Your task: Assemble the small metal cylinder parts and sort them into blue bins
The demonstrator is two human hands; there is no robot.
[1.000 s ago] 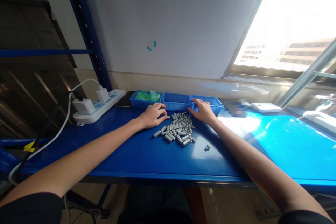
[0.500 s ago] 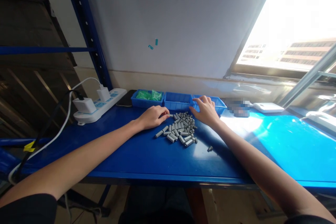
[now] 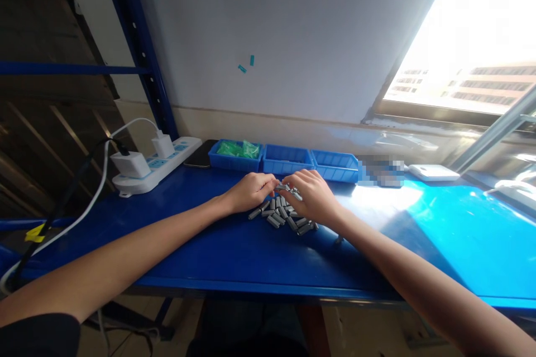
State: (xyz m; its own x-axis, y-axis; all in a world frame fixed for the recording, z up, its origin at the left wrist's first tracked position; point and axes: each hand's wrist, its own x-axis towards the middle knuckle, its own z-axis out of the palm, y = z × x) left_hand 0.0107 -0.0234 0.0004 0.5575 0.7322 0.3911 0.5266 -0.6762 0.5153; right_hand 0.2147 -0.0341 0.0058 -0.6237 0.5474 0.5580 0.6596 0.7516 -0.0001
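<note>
My left hand (image 3: 252,192) is closed in a pinch, its fingertips on a small silver hex standoff (image 3: 282,187). From the other side my right hand (image 3: 313,195) curves over, thumb and forefinger meeting at the same standoff. The two hands almost touch above a pile of metal hex standoffs (image 3: 274,220) on the blue table (image 3: 234,256). Part of the pile is hidden under my right hand. A screw (image 3: 339,239) lies near my right forearm, partly covered by it.
Behind my hands stand a blue bin (image 3: 234,163) with green bags, a middle blue bin (image 3: 286,166) and a right blue bin (image 3: 336,173). At left lie a black phone (image 3: 201,154) and a white power strip (image 3: 125,184) with plugs and cables. A white device (image 3: 434,172) lies right.
My right hand has moved left and down from the right bin to my left hand, closing its fingers over the pile. My left hand has shifted slightly right, still pinching the standoff.
</note>
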